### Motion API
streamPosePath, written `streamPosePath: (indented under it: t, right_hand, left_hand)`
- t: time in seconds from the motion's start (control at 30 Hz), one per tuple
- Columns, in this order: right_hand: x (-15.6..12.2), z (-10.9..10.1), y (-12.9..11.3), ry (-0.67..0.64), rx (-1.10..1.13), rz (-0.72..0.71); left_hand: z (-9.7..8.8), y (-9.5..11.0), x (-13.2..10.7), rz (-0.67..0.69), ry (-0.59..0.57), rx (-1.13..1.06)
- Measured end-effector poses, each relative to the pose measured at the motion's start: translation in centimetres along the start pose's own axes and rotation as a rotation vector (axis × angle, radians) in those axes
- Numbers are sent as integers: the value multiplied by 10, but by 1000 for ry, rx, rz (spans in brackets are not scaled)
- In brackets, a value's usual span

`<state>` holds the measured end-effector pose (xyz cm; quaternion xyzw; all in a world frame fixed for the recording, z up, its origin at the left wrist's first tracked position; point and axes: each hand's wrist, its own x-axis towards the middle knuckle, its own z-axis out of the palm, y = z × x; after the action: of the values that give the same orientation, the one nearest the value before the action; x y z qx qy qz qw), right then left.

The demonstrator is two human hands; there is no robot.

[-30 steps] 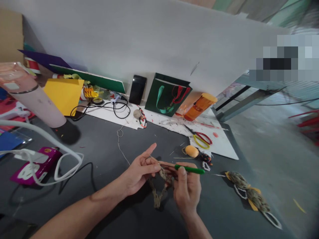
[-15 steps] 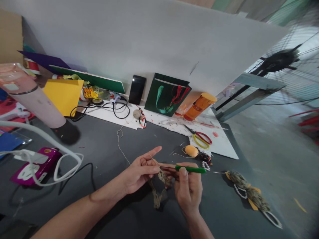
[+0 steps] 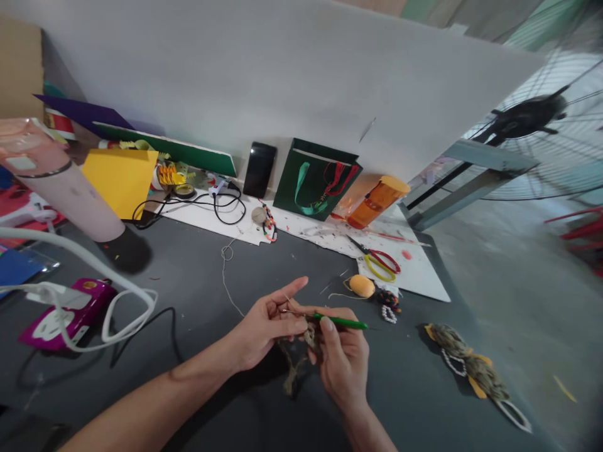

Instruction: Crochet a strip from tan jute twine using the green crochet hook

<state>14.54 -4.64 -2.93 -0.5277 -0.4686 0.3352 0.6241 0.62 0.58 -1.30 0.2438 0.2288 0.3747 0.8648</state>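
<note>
My right hand [image 3: 342, 359] grips a green-handled crochet hook [image 3: 342, 322], its metal tip pointing left toward my left hand [image 3: 266, 323]. My left hand pinches a brown jute crochet piece [image 3: 296, 361] that hangs between both hands, with the index finger raised and stretched out. A thin jute thread [image 3: 228, 276] runs from my left hand back across the dark table [image 3: 198, 282] toward a small twine ball [image 3: 259, 215].
Red-and-yellow scissors [image 3: 379, 262], an orange bead [image 3: 362, 286], small beaded pieces [image 3: 389, 306] and a finished jute tassel [image 3: 471, 366] lie to the right. A green gift bag [image 3: 315, 179], orange bottle [image 3: 378, 201], phone [image 3: 259, 169], cables [image 3: 207, 204], pink tumbler [image 3: 61, 185] and magenta device [image 3: 70, 314] sit behind and left.
My right hand has slid left with the hook, bringing its tip across to my left fingers. The hanging crochet piece has shifted slightly left.
</note>
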Motion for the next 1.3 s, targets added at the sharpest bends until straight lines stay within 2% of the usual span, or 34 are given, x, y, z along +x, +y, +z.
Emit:
streamPosePath:
  t: [0.17,0.23,0.4,0.57,0.77,0.9,1.03,1.13,1.23,1.3]
  right_hand:
    - [6,-3,-4,-62,-222,-511]
    - [7,-3,-5,-74,-263,-574]
    - [5,-4,-8,59,-317,-367]
    - [4,-11,-1,224,-350,-256]
    - [7,-12,7,194,20,39]
    - [7,-5,5,118,188,131]
    - [3,-4,6,46,8,-12]
    - [2,-5,5,35,-160,-216]
    - [5,-5,0,-64,-252,-465]
    - [6,-4,-3,-100,-270,-547]
  left_hand:
    - [1,-3,1,61,107,13]
    - [0,-3,2,56,122,1]
    - [-3,-2,2,-22,116,-40]
    - [-3,-1,3,-25,105,-54]
    - [-3,2,4,-75,38,-68]
    - [0,3,3,-66,9,-42]
    - [3,1,1,-24,44,8]
    - [3,-2,1,12,96,2]
    - [2,-3,2,35,142,-26]
    - [0,-4,3,32,147,-35]
